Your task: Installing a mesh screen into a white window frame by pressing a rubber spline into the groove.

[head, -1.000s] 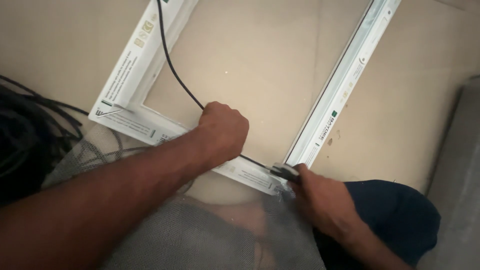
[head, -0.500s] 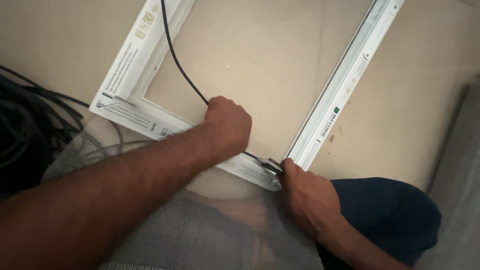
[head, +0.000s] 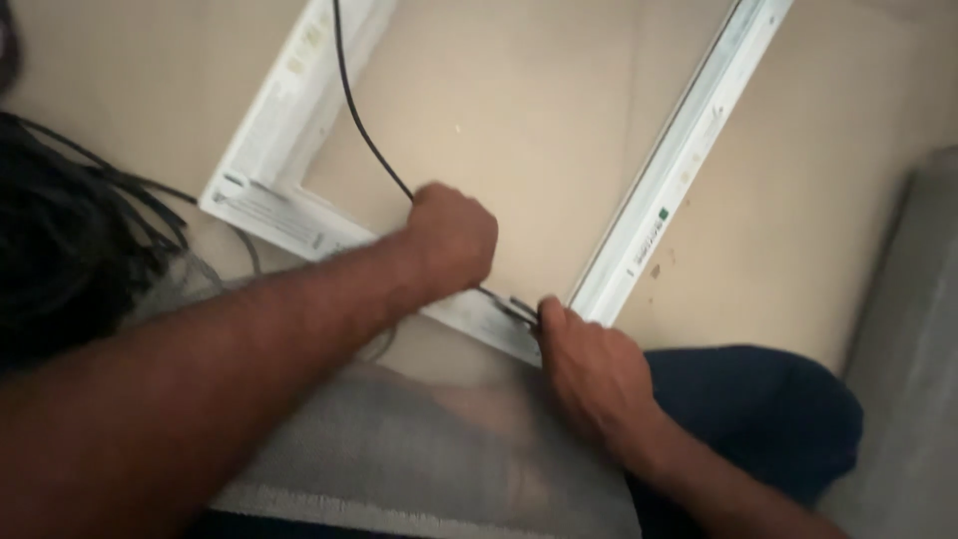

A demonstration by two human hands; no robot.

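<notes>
The left hand (head: 454, 238) is a closed fist around a black cord (head: 361, 135), pressing it onto the near rail of a white frame (head: 267, 205) lying flat on a beige board (head: 519, 110). The right hand (head: 589, 367) pinches the cord's end at the frame's near right corner. A pile of black cords (head: 70, 240) lies left of the frame, grey mesh (head: 399, 449) below it.

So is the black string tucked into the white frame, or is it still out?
Mostly out. The black cord lies loose across the opening of the white frame; only the bit between the left hand and right hand meets the frame's bottom edge.
</notes>
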